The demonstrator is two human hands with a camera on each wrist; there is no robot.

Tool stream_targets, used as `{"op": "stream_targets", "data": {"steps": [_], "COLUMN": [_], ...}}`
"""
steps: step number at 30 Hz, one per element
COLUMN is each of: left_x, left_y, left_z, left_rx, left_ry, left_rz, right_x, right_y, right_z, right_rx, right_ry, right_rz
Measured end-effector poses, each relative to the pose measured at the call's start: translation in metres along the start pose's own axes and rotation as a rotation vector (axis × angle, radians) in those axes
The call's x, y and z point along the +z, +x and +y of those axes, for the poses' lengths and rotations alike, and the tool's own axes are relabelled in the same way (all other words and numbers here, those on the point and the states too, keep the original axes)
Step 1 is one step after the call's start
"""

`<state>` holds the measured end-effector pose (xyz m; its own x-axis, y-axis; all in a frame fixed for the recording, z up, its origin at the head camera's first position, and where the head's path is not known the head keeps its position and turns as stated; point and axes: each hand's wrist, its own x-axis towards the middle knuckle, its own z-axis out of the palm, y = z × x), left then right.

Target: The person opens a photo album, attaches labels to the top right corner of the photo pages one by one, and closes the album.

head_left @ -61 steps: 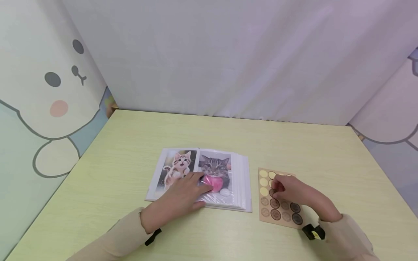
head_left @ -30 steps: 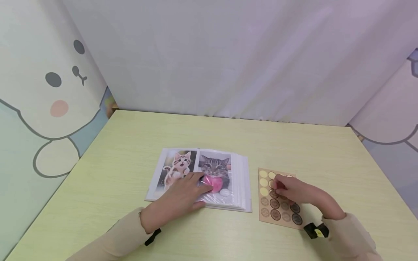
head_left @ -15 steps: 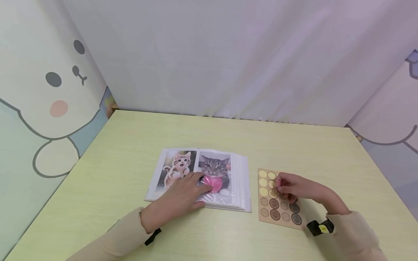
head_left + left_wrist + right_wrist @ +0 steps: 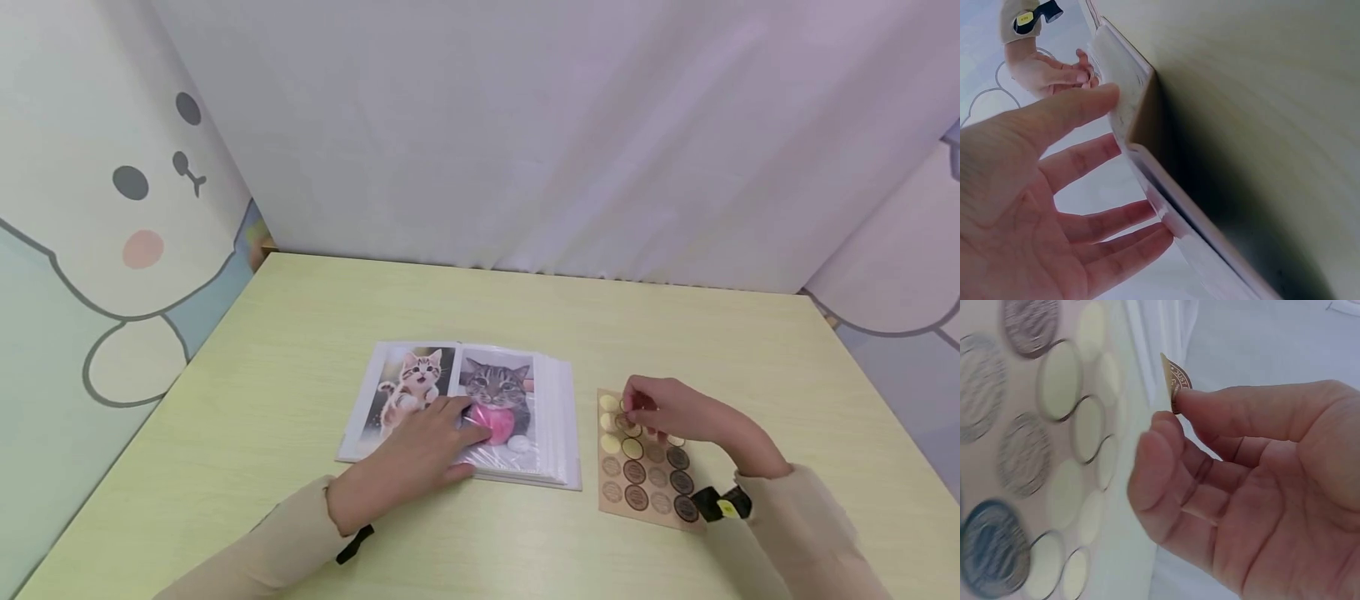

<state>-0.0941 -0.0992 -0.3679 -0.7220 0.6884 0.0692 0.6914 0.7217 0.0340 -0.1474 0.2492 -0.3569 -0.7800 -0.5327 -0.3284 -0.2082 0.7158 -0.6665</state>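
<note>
Left fingers (image 4: 1085,161) spread, right fingers (image 4: 1155,472) curled in a pinch

The left hand (image 4: 1029,206) fills the near left, palm in sight and fingers spread, their tips resting against a book (image 4: 1124,72) with pale pages, the thumb the farthest of them. The book's cover edges meet at an angle, showing a brown strip, and deep shadow lies along its right side, over the pale table (image 4: 1279,94). At the far left, the right hand (image 4: 1047,75) bends its fingers beside the book; a beige sleeve (image 4: 1009,31) and a black wrist device (image 4: 1038,17) with a yellow patch sit behind it
</note>
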Motion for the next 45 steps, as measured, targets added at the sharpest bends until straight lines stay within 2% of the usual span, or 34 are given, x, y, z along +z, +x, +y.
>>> {"op": "stream_targets", "data": {"steps": [4, 11, 17, 24, 33, 45], "left_x": [0.000, 0.001, 0.000, -0.002, 0.000, 0.003], "left_y": [0.000, 0.001, 0.001, -0.001, -0.002, -0.002], "left_z": [0.001, 0.001, 0.001, 0.000, 0.000, -0.002], "left_rx": [-0.001, 0.007, 0.007, -0.005, 0.006, 0.024], "left_ry": [0.000, 0.007, 0.013, 0.009, 0.016, 0.034], "left_rz": [0.003, 0.014, 0.009, 0.001, 0.012, 0.030], "right_x": [-0.004, 0.001, 0.007, 0.021, 0.038, 0.048], "right_y": [0.015, 0.053, 0.086, 0.127, 0.165, 0.193], "right_z": [-0.018, -0.057, -0.085, -0.113, -0.126, -0.132], "right_rx": [-0.059, -0.133, -0.211, -0.204, -0.210, -0.165], "right_ry": [-0.054, -0.150, -0.141, -0.096, -0.055, -0.035], "right_rz": [0.045, 0.120, 0.129, 0.123, 0.137, 0.086]}}
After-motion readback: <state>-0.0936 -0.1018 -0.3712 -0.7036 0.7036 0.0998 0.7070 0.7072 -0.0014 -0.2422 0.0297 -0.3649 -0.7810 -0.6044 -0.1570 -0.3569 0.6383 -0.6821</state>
